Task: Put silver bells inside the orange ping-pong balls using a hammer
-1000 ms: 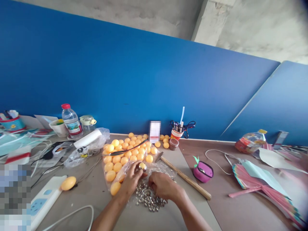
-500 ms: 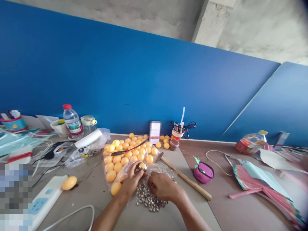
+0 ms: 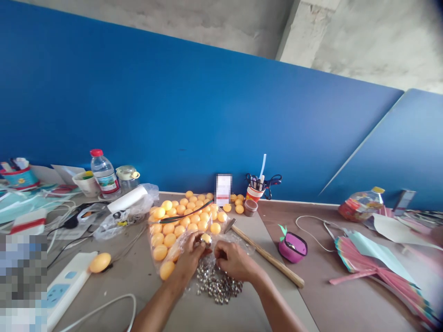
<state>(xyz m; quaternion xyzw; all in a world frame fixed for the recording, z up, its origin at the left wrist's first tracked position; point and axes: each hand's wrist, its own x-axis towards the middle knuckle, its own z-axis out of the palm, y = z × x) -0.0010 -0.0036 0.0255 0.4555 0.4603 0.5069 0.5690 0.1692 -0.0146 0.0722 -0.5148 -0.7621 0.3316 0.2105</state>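
My left hand (image 3: 189,258) is wrapped round a small orange ball (image 3: 206,238) with shiny silver pieces on it. Just to its right, my right hand (image 3: 231,259) has its fingers pinched together; anything between them is too small or hidden to make out. Below both hands lies a pile of small shiny metal pieces (image 3: 220,287), on the table and partly on clear plastic. A clear bag of orange balls (image 3: 180,220) spreads behind my left hand, and a black strip (image 3: 188,214) lies across it. Behind my right hand, a hammer (image 3: 268,256) with a wooden handle lies slantwise.
A phone (image 3: 223,189) leans upright behind the balls, beside a cup of pens (image 3: 254,190). A purple pouch (image 3: 292,247) and a pink fan (image 3: 377,269) lie to the right. At left are a power strip (image 3: 67,290), a loose orange ball (image 3: 100,263) and a water bottle (image 3: 104,177).
My right hand has lifted slightly up and away from the metal pile, uncovering more of it. My left hand keeps the ball in nearly the same place.
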